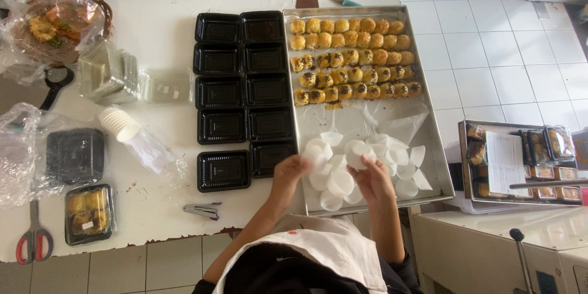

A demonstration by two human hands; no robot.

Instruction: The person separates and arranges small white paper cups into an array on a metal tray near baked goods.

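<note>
My left hand [289,170] and my right hand [371,177] are over the near end of a large metal baking tray [438,165]. The right hand grips a small stack of white paper cups [357,154]; the left hand pinches a single white paper cup [315,154] at the tray's left edge. More loose white cups [401,156] lie scattered between and around the hands. At the tray's far end sit several rows of round golden pastries [352,58], some topped with dark seeds.
Left of the tray lie two columns of empty black plastic trays [244,92]. On the white table are clear lids [107,73], a sleeve of white cups [119,124], a packed pastry box [89,213], red scissors [33,239] and a stapler [202,210]. A cart with packed boxes [539,159] stands at right.
</note>
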